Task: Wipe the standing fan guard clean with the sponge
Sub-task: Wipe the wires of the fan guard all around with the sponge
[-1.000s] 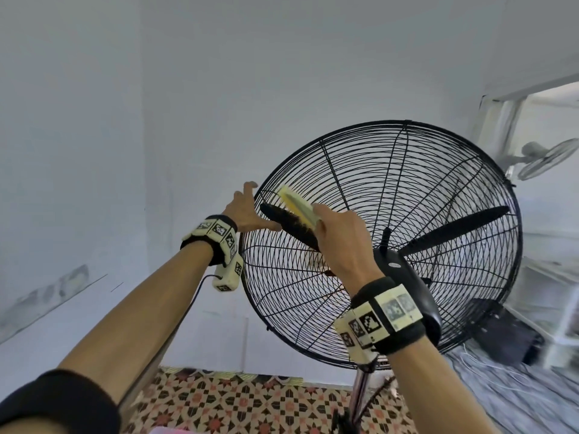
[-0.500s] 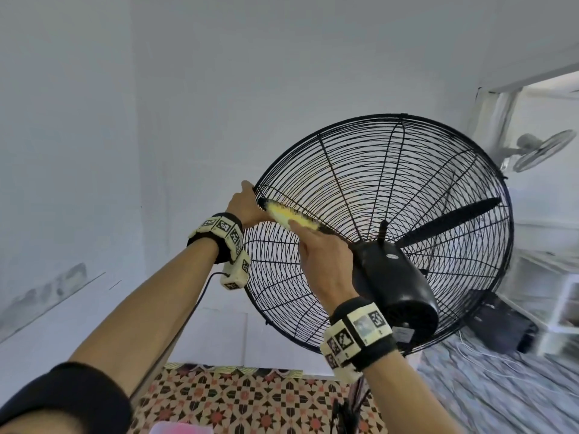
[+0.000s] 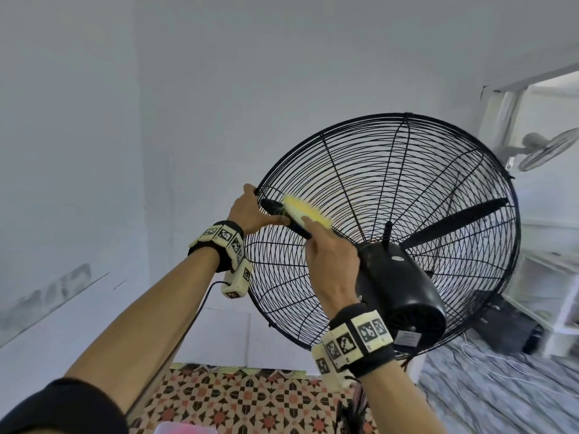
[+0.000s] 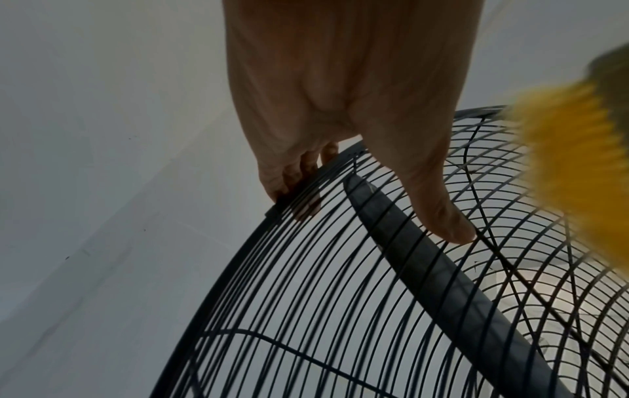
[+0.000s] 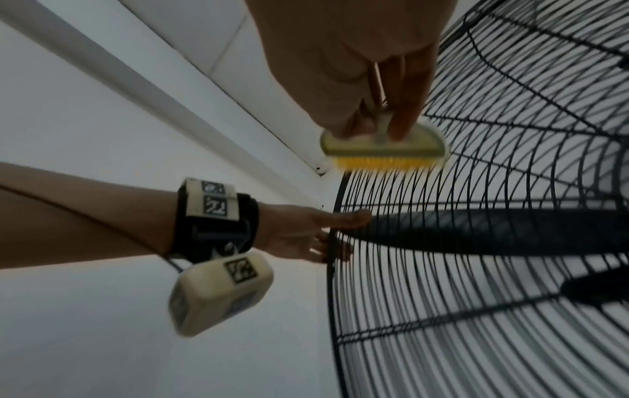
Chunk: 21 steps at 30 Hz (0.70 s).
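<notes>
- Head view: the fan guard (image 3: 391, 195) is seen from its rear, tilted, with the motor housing (image 3: 404, 283) at its centre. The sponge (image 3: 305, 210), which appears here as a yellow bristled pad, is pressed against the upper-left sector of the wires, close to the rim. It is held by the right hand (image 3: 332, 261), whose fingers are curled onto it, so that grip is closed on the tool. The left hand (image 3: 250, 211) is clamped on the rim just beside the sponge, thumb laid across the wires

- Left wrist view: the fingers (image 4: 299, 172) are hooked over the outer rim (image 4: 258, 242) and the thumb (image 4: 439, 204) is laid on the wires above a fan blade (image 4: 425, 269). The sponge is seen blurred at the right edge, near the thumb but not touching it

- Right wrist view: the sponge's long axis is laid across the concentric wires, its yellow face against them and its pale backing pinched from behind by the fingertips (image 5: 401, 129). The rim lies just beyond the sponge's left end, and the bracing hand lies below it along that rim

- Judgement: the unwiped remainder lies mostly toward the hub and the far sectors, away from the bracing hand; the stroke is best run along a radial line, for which the right hand is the nearer
</notes>
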Tool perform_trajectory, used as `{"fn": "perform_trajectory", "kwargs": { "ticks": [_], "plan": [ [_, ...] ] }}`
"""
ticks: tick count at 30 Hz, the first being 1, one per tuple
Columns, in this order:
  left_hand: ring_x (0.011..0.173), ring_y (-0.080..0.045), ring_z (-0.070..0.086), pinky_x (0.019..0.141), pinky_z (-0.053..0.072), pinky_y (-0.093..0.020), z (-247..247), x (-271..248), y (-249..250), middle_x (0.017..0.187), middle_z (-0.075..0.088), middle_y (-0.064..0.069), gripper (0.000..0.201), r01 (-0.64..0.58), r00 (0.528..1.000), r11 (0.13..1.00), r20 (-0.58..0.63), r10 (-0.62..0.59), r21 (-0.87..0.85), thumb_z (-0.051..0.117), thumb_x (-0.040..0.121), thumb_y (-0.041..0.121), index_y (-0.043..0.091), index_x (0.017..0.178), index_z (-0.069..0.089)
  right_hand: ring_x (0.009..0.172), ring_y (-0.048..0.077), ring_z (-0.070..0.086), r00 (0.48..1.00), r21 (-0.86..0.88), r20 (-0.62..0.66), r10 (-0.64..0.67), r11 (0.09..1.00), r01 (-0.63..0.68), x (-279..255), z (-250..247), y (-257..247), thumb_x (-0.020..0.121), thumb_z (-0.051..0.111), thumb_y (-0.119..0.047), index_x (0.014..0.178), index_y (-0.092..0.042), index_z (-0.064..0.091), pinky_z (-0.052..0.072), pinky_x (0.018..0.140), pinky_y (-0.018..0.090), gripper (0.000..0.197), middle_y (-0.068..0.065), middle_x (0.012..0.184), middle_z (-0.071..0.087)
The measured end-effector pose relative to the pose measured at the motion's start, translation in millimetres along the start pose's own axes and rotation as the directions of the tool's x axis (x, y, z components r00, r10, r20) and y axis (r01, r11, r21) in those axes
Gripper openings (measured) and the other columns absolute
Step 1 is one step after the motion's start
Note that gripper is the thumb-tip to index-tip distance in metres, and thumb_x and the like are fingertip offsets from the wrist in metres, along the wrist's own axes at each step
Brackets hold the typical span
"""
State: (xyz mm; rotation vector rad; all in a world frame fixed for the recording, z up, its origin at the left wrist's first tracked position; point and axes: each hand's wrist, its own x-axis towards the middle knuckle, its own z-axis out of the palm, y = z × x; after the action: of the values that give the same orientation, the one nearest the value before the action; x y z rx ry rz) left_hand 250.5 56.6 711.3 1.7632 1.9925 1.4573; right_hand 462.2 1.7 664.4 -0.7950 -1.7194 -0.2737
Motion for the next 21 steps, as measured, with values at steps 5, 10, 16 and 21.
{"fn": "perform_trajectory", "kwargs": {
  "ticks": [5, 10, 16, 21],
  "plan": [
    [0.113, -0.023, 0.056, 0.095, 0.047, -0.035, 0.0, -2.1, -0.5, 0.124, 0.057, -0.004, 0.104, -0.011, 1.0, 1.0, 0.019, 0.012, -0.029, 0.095, 0.064, 0.052, 0.01, 0.137, 0.033, 0.123, 0.033, 0.063, 0.981, -0.022, -0.105, 0.161, 0.986, -0.164, 25.8, -11.4, 10.1, 0.094, 0.066, -0.006, 0.135, -0.017, 0.065, 0.056, 0.093, 0.048, 0.043, 0.01, 0.132, 0.067],
    [0.115, -0.03, 0.062, 0.093, 0.052, -0.039, 1.2, -0.5, -1.1, 0.125, 0.061, -0.011, 0.103, -0.006, 1.0, 1.0, 0.0, 0.006, 0.014, 0.095, 0.065, 0.051, 0.007, 0.137, 0.035, 0.108, 0.031, 0.07, 0.986, 0.048, 0.141, 0.092, 0.994, -0.1, 0.9, -0.7, 2.5, 0.094, 0.064, -0.004, 0.132, -0.02, 0.068, 0.059, 0.092, 0.044, 0.041, 0.012, 0.126, 0.07],
    [0.119, -0.026, 0.057, 0.102, 0.049, -0.041, 1.5, -1.1, -0.3, 0.132, 0.058, -0.009, 0.107, -0.019, 1.0, 1.0, 0.018, 0.019, 0.0, 0.094, 0.066, 0.055, 0.01, 0.142, 0.032, 0.126, 0.031, 0.061, 0.94, 0.132, -0.146, 0.307, 0.948, -0.289, -4.4, -1.2, 31.7, 0.095, 0.063, -0.001, 0.137, -0.024, 0.062, 0.056, 0.098, 0.05, 0.048, 0.008, 0.138, 0.064],
    [0.109, -0.023, 0.056, 0.092, 0.047, -0.037, 1.4, -1.7, 0.7, 0.12, 0.056, -0.003, 0.102, -0.017, 1.0, 1.0, 0.009, 0.017, 0.014, 0.094, 0.067, 0.051, 0.009, 0.138, 0.034, 0.131, 0.032, 0.057, 0.965, -0.024, 0.104, 0.242, 0.97, -0.241, -22.4, 7.9, 28.5, 0.097, 0.062, -0.006, 0.141, -0.024, 0.06, 0.053, 0.101, 0.052, 0.048, 0.009, 0.144, 0.059]
  ]
}}
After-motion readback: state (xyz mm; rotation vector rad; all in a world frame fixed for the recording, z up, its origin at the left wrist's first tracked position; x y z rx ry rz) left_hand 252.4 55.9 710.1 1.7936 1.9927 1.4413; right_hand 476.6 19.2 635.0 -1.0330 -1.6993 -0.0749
